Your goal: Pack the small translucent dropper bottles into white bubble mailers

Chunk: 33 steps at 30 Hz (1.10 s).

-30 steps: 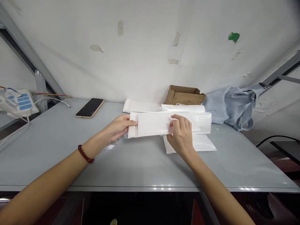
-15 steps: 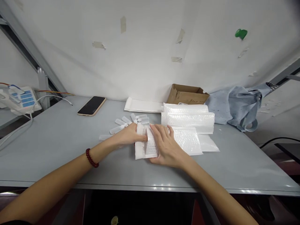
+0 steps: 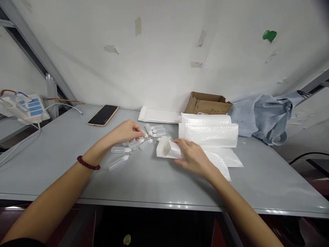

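My right hand [image 3: 191, 156] grips a white bubble mailer [image 3: 166, 149] near its mouth, which gapes open towards the left; the mailer's far end [image 3: 218, 164] lies flat on the grey table [image 3: 154, 178]. My left hand [image 3: 125, 132], with a red bead bracelet on the wrist, is closed in a pinch over a cluster of small clear plastic tubes [image 3: 151, 132]. More loose tubes [image 3: 118, 162] lie just below that hand. I cannot see exactly which tube the fingers hold.
A stack of white bubble mailers [image 3: 209, 132] sits right of centre, with another flat mailer [image 3: 158, 116] behind. A phone [image 3: 103, 115] lies at back left, a cardboard box [image 3: 207, 103] against the wall, a blue cloth bag [image 3: 267, 113] at right, and a white device with cables [image 3: 25, 109] at far left.
The mailer came off the stack to the table centre, uncovering the tubes. My left hand has left it and reached to the tubes; my right hand now holds its mouth open.
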Each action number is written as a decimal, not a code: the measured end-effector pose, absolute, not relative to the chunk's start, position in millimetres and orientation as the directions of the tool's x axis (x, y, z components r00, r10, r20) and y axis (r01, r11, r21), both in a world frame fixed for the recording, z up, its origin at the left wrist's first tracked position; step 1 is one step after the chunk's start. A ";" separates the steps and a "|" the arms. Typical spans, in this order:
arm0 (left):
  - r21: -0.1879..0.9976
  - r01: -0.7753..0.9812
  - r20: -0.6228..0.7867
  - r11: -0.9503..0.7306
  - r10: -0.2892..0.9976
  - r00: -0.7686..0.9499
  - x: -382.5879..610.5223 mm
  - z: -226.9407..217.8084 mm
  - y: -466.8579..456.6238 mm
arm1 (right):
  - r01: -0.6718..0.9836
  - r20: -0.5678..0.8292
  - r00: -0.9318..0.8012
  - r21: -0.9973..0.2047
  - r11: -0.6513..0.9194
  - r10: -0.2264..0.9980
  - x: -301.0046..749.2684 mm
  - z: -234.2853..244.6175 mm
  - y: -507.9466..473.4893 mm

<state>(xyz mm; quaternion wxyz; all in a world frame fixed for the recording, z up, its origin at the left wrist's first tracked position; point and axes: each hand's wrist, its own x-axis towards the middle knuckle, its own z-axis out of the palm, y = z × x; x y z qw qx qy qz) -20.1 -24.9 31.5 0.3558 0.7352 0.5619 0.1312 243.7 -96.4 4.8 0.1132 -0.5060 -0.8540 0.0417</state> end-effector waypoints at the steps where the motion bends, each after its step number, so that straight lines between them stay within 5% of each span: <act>1: 0.656 0.743 -0.218 -0.131 0.910 0.354 -26.4 32.8 -22.0 | 0.860 0.154 -0.451 -0.188 0.474 0.879 244.9 5.9 -96.0; 14: 0.511 0.813 -0.166 -0.278 0.897 0.410 -0.3 7.4 -35.7 | 0.874 0.103 -0.442 -0.175 0.453 0.891 241.7 3.6 -94.6; 20: 0.560 0.803 -0.282 -0.205 0.864 0.418 -22.8 30.0 -31.9 | 0.874 0.117 -0.434 -0.184 0.449 0.893 242.8 3.1 -94.4; 27: 0.722 0.672 -0.427 -0.164 0.659 0.619 -19.5 47.4 -41.4 | 0.849 0.138 -0.466 -0.208 0.485 0.874 240.3 2.4 -96.8; 33: 0.701 0.631 -0.295 -0.331 0.671 0.680 6.5 23.3 -48.6 | 0.811 0.129 -0.530 -0.214 0.545 0.838 233.0 -3.6 -99.7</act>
